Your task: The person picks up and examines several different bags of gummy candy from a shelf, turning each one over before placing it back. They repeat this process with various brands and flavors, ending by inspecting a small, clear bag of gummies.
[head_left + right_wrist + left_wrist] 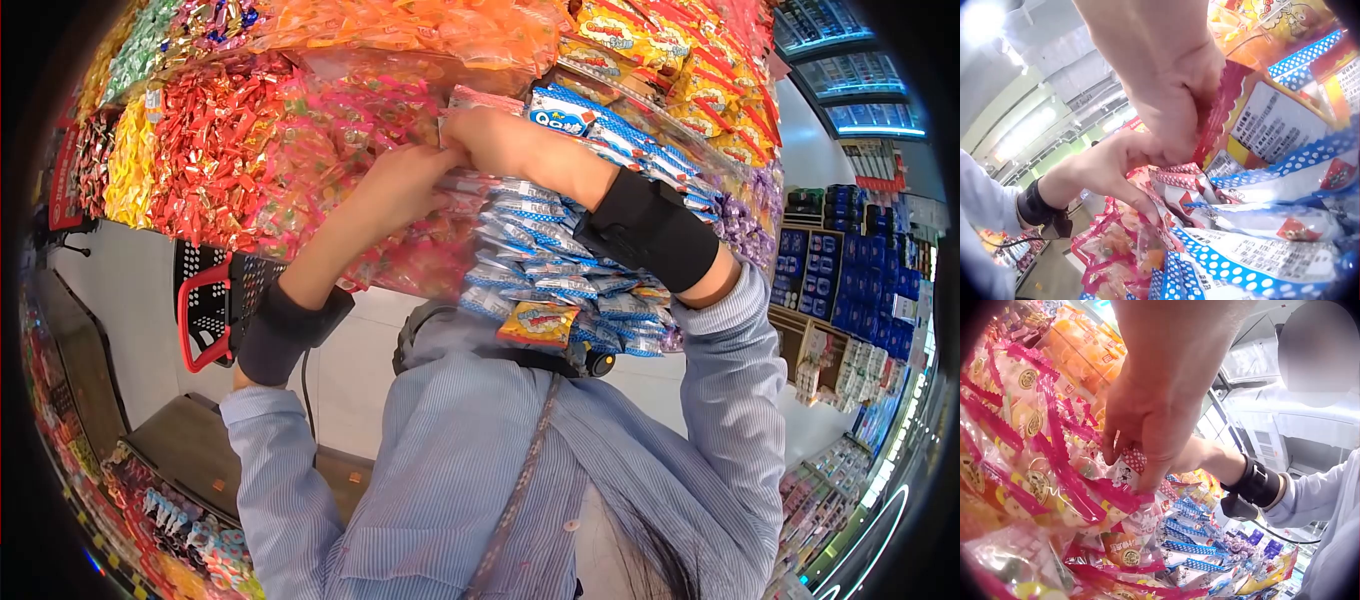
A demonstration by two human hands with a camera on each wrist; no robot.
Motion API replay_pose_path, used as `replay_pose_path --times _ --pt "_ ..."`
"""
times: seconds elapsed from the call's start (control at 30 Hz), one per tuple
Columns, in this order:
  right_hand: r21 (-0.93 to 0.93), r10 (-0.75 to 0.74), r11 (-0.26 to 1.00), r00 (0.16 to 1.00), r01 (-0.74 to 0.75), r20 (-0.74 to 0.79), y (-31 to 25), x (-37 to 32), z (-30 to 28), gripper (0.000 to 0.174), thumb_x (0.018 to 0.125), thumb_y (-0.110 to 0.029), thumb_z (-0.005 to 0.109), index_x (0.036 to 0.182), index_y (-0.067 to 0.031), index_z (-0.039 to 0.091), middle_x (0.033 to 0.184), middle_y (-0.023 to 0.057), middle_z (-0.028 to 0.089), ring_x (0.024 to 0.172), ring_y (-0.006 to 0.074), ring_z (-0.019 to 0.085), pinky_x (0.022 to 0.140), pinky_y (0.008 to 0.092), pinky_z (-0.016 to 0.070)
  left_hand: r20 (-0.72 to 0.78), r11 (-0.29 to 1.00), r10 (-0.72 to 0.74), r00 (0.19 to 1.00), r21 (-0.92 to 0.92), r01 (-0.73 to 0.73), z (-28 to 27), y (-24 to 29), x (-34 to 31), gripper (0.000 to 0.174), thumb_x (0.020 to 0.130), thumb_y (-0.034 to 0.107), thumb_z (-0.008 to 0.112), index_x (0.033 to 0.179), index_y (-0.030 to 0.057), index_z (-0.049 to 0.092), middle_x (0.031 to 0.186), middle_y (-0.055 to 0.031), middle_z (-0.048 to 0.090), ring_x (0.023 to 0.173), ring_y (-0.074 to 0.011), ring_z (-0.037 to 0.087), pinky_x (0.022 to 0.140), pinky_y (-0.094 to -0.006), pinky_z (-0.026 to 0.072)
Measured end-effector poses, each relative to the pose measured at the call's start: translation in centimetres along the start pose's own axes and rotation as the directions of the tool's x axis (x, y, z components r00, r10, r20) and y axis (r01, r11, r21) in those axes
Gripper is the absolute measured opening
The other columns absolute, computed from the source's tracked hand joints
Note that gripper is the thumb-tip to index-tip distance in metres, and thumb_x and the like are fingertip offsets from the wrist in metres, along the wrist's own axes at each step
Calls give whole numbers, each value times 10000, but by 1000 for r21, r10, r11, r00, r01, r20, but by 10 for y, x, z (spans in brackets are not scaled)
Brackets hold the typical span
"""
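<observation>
Both bare hands meet over the heaped candy, near the line between two sections. The left hand reaches in from the left. Its thumb and fingers pinch small candy packets with red-and-white dotted edges, which also show under its fingers in the left wrist view. Just beside it, the right hand bends down at the same packets, close to a red-edged packet; its fingertips are hidden, so I cannot tell what they hold. Blue-dotted white packets lie under the right forearm, and pink-wrapped candies beside the left hand.
Clear dividers separate the candy sections. Red-wrapped sweets and yellow bags fill neighbouring sections. One yellow packet lies at the near edge. A black basket with a red handle stands at lower left; stocked shelves line the right.
</observation>
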State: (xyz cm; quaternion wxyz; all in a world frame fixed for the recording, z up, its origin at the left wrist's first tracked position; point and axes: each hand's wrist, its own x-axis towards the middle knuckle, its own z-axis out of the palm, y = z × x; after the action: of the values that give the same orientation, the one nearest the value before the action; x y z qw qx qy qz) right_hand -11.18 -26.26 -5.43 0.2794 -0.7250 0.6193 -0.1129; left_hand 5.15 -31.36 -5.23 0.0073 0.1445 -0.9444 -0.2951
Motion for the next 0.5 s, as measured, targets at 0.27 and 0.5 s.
replay_pose_path --times 0.27,0.5 --pt "-54 -98 994 988 92 -122 17 -3 -3 192 749 -61 562 938 -28 563 814 159 611 787 327 593 679 391 464 -17 999 -35 999 5 35 2 -3 4 451 637 112 673 1060 75 522 964 -156 566 904 -341 554 760 -414 453" --pt "-9 15 1000 971 -18 -239 -8 -67 -61 180 750 -16 595 922 4 545 790 136 621 767 255 621 671 336 485 -116 994 54 992 104 -42 15 -15 25 336 649 108 642 955 46 520 905 -151 562 894 -339 540 716 -426 450"
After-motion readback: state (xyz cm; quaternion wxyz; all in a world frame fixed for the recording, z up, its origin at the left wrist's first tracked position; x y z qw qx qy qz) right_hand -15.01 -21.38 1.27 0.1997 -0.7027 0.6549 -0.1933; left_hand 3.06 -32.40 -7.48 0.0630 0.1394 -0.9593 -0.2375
